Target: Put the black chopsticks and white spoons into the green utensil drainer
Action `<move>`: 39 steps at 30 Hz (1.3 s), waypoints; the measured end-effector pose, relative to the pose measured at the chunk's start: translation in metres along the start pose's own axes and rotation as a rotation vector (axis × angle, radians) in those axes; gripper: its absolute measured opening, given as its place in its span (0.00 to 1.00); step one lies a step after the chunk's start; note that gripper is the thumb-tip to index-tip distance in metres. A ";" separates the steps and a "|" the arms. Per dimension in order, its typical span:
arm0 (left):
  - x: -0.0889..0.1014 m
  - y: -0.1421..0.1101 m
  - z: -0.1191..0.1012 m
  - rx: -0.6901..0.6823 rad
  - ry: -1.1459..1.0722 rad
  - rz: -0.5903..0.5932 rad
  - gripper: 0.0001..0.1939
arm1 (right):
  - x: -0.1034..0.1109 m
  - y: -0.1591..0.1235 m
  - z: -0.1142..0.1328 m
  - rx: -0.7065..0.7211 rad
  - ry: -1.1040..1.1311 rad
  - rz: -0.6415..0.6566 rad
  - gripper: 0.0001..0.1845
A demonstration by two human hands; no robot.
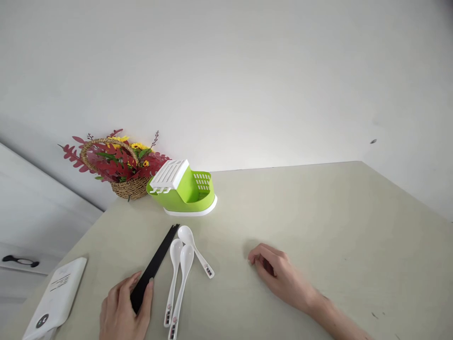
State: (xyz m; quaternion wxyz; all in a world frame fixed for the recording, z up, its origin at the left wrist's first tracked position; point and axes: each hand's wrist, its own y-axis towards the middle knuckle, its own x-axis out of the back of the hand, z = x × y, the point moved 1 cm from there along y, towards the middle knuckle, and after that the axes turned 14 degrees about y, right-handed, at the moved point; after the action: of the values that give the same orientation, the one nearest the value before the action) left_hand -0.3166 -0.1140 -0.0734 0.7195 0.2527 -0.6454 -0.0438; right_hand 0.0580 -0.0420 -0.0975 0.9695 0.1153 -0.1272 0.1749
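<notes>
My left hand (122,314) lies at the near edge of the table, fingers closed round the near end of a bundle of black chopsticks (159,257) that lies flat and points toward a green cutlery holder (184,189) with a white slotted lid. Three white spoons (182,264) rest on the table just right of the chopsticks. My right hand (274,271) rests on the table to the right of the spoons, fingers curled loosely under, with nothing visible in them.
A wicker basket of red leaves and yellow flowers (118,165) stands at the back left by the wall. A white packet (56,297) lies at the table's left edge. The beige table (318,212) stretches to the right. A white cabinet with a black handle (19,260) is at far left.
</notes>
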 end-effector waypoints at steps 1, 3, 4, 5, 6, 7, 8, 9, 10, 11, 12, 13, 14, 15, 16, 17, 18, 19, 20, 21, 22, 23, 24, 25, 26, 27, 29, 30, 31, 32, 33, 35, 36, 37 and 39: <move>0.000 0.000 0.001 -0.001 -0.001 -0.003 0.23 | 0.000 0.000 0.000 0.005 0.001 -0.003 0.11; -0.002 -0.001 0.002 -0.005 -0.003 -0.013 0.23 | 0.000 0.000 0.000 0.015 0.003 -0.007 0.11; -0.002 -0.002 0.003 -0.008 -0.002 -0.014 0.23 | 0.000 0.000 0.000 0.018 0.002 -0.010 0.11; -0.003 -0.002 0.003 -0.011 0.001 -0.016 0.24 | 0.000 0.000 0.000 0.017 0.000 -0.011 0.11; -0.003 -0.002 0.004 -0.013 0.006 -0.018 0.24 | 0.000 0.000 0.000 0.015 0.000 -0.013 0.11; -0.004 -0.002 0.005 -0.012 0.014 -0.014 0.25 | 0.000 0.000 -0.001 0.013 -0.002 -0.013 0.11; -0.004 -0.001 0.005 -0.010 0.023 -0.004 0.26 | 0.000 0.000 -0.001 0.009 -0.003 -0.012 0.11; -0.003 0.001 0.006 -0.010 0.031 0.014 0.27 | -0.001 0.000 -0.002 0.005 -0.003 -0.011 0.10; -0.003 0.002 0.007 -0.008 0.037 0.038 0.29 | -0.001 0.000 -0.002 0.003 -0.003 -0.010 0.10; -0.002 0.005 0.007 -0.004 0.044 0.069 0.30 | -0.001 0.000 -0.002 0.002 -0.001 -0.009 0.10; -0.002 0.007 0.008 0.001 0.053 0.108 0.31 | -0.001 0.000 -0.002 0.003 0.000 -0.007 0.10; -0.001 0.010 0.008 0.002 0.063 0.146 0.32 | -0.001 0.000 -0.002 0.003 0.001 -0.005 0.10; -0.001 0.012 0.008 0.001 0.076 0.178 0.33 | -0.001 0.000 -0.002 0.002 0.002 -0.003 0.10; -0.001 0.015 0.008 -0.005 0.093 0.204 0.33 | -0.001 0.000 -0.001 0.001 0.001 -0.002 0.10; -0.001 0.018 0.008 -0.018 0.110 0.223 0.33 | -0.001 0.001 -0.001 0.000 -0.001 -0.001 0.11; -0.001 0.020 0.008 -0.037 0.128 0.239 0.33 | 0.000 0.001 0.000 0.000 -0.002 -0.002 0.11; -0.002 0.023 0.008 -0.056 0.147 0.253 0.32 | 0.000 0.001 0.000 0.002 -0.001 -0.003 0.11; -0.003 0.025 0.007 -0.074 0.170 0.270 0.31 | 0.000 0.001 0.000 0.006 0.003 -0.005 0.11; -0.004 0.027 0.007 -0.085 0.197 0.296 0.31 | 0.000 0.001 0.000 0.009 0.007 -0.005 0.11; -0.004 0.029 0.006 -0.090 0.230 0.332 0.30 | 0.000 0.001 0.000 0.012 0.011 -0.005 0.11; -0.004 0.030 0.004 -0.092 0.264 0.371 0.29 | 0.000 0.001 0.000 0.015 0.013 -0.006 0.11; -0.003 0.031 0.003 -0.099 0.298 0.409 0.28 | 0.000 0.001 0.000 0.017 0.016 -0.006 0.11; -0.002 0.031 0.001 -0.111 0.329 0.437 0.28 | -0.001 0.001 0.000 0.019 0.020 -0.005 0.11; -0.001 0.031 -0.001 -0.130 0.357 0.455 0.28 | -0.001 0.001 0.000 0.019 0.023 -0.005 0.11; 0.000 0.030 -0.002 -0.149 0.378 0.459 0.28 | -0.001 0.001 0.000 0.016 0.026 -0.004 0.11; 0.001 0.030 -0.003 -0.165 0.389 0.450 0.29 | -0.001 0.002 0.000 0.012 0.030 -0.003 0.11; 0.002 0.028 -0.003 -0.167 0.387 0.416 0.29 | -0.001 0.002 0.001 0.004 0.039 0.001 0.11; 0.002 0.027 -0.002 -0.152 0.373 0.403 0.28 | 0.000 0.002 0.001 0.003 0.043 0.001 0.11; 0.002 0.026 -0.001 -0.128 0.357 0.392 0.28 | 0.000 0.002 0.001 0.005 0.048 0.001 0.11; 0.002 0.025 0.001 -0.102 0.339 0.381 0.26 | 0.000 0.003 0.001 0.005 0.054 0.000 0.11; 0.003 0.025 0.003 -0.080 0.317 0.369 0.25 | 0.000 0.003 0.001 0.001 0.064 -0.001 0.11; 0.008 0.022 0.003 -0.044 0.266 0.322 0.23 | 0.001 0.003 0.000 -0.025 0.109 -0.006 0.10; 0.012 0.020 0.001 -0.030 0.231 0.281 0.22 | 0.001 0.003 0.000 -0.046 0.145 -0.011 0.10; 0.017 0.017 -0.004 -0.023 0.185 0.239 0.20 | 0.002 0.004 0.000 -0.070 0.187 -0.019 0.09; 0.028 0.008 -0.021 -0.029 0.064 0.167 0.17 | 0.005 0.005 -0.001 -0.108 0.279 -0.046 0.09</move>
State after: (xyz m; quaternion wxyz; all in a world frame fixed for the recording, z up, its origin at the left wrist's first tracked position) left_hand -0.2944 -0.1120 -0.0452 0.7445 0.1889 -0.6401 0.0150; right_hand 0.0605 -0.0356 -0.0960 0.9863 0.0406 0.0023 0.1600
